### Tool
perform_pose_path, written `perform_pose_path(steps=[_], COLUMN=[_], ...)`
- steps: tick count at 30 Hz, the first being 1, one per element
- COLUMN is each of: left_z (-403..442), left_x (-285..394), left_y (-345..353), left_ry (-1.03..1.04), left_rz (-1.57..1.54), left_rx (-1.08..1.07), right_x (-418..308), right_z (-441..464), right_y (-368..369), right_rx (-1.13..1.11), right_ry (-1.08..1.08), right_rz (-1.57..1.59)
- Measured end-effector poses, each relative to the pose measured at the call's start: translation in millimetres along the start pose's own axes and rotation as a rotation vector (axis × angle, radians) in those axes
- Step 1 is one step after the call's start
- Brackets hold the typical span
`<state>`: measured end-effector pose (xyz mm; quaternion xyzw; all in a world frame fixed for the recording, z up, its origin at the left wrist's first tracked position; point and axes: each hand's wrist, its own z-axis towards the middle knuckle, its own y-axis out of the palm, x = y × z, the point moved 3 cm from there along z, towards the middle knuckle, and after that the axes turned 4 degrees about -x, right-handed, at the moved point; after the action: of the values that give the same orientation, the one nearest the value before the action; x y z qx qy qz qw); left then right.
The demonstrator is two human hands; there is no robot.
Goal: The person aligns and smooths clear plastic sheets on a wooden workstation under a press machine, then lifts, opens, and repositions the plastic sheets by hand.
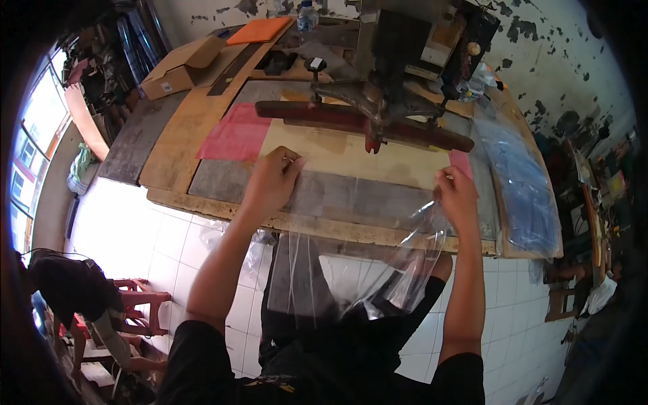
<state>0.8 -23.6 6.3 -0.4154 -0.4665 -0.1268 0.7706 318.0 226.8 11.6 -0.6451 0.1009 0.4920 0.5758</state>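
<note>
Between my two hands hangs a clear plastic sheet (pixel 364 270), its upper edge stretched over the table front and its lower part drooping above my lap. My left hand (pixel 273 179) pinches its upper left corner, fingers closed. At the upper right corner, my right hand (pixel 457 196) is closed in a pinch too. Just beyond both hands lies a pale yellow sheet (pixel 351 156) on the grey work plate, with pink material (pixel 236 131) at its left end. Over the yellow sheet stands a machine with a long, dark red bar (pixel 418 130), raised above it.
A stack of bluish clear plastic (pixel 520 196) lies on the table's right side. At the back left are a cardboard box (pixel 182 66), an orange pad (pixel 260 31) and a water bottle (pixel 308 17). Another person (pixel 74 290) bends low at left, near a red stool (pixel 145 307).
</note>
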Motion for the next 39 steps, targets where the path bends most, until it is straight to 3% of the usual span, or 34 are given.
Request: perform_pose_path(steps=[1, 2, 4, 11, 13, 17, 20, 22, 25, 30, 39], left_z=[13.2, 22.1, 37.5, 66.9, 62.0, 61.7, 62.8, 62.8, 60.5, 57.4, 54.1], left_x=[-11.0, -7.8, -7.7, -22.8, -12.7, 4.0, -3.3, -9.6, -2.5, -0.7, 1.1], left_y=[4.4, 2.4, 4.0, 11.3, 9.0, 3.3, 6.1, 8.0, 6.4, 3.0, -2.9], left_ry=[0.132, 0.138, -0.038, -0.029, 0.004, -0.083, -0.054, 0.119, 0.097, 0.141, -0.010], left_rz=[0.125, 0.123, 0.057, 0.165, 0.226, 0.281, 0.287, 0.285, 0.297, 0.288, 0.200], left_rx=[0.033, 0.036, -0.140, -0.178, -0.058, -0.169, -0.198, -0.140, -0.153, -0.188, -0.311], right_x=[9.4, 17.1, 16.8, 2.7, -7.4, -29.2, -41.4, -39.5, -32.8, -28.7, -35.9], right_z=[17.2, 32.9, 53.9, 69.8, 63.7, 50.2, 43.4, 42.8, 43.0, 41.7, 35.5], right_y=[4.8, 11.1, 17.6, 24.8, 24.1, 26.4, 26.3, 28.1, 28.5, 12.2, 5.8], right_rx=[0.004, -0.063, -0.129, -0.048, -0.007, 0.005, 0.003, -0.009, 0.010, -0.180, -0.279], right_ry=[-0.005, 0.015, 0.031, -0.002, -0.004, 0.045, 0.083, 0.095, 0.033, -0.140, -0.004], right_rz=[-0.001, -0.025, -0.051, -0.322, -0.360, -0.374, -0.388, -0.395, -0.432, -0.332, -0.310])
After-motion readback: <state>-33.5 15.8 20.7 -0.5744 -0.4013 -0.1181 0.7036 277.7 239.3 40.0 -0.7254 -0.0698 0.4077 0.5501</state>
